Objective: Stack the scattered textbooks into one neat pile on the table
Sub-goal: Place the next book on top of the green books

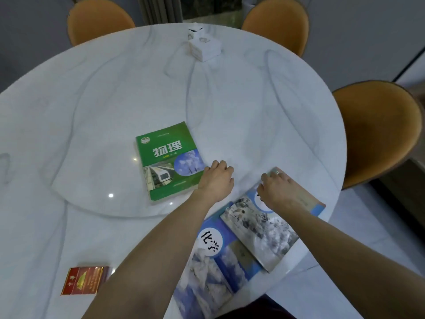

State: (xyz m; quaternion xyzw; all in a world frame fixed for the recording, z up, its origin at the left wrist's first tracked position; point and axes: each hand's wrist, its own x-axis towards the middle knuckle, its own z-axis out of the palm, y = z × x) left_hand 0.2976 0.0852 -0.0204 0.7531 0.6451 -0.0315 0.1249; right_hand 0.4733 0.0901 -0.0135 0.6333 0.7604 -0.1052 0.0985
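Observation:
A green textbook (166, 161) lies flat near the middle of the round white marble table (115, 100). My left hand (216, 180) rests on its right edge, fingers curled at the lower right corner. Two blue textbooks lie near the table's front right edge. The upper blue textbook (264, 229) is angled across the lower blue textbook (213, 270). My right hand (279, 192) sits on the far end of the upper one, fingers bent over its top edge. Whether either hand grips its book I cannot tell for sure.
A small red and gold pack (85, 280) lies at the front left. A white box (204, 48) stands at the far side. Orange chairs surround the table: one far left (99, 19), one far right (278, 24), one right (377, 130). A raised round turntable (92, 157) holds the green book.

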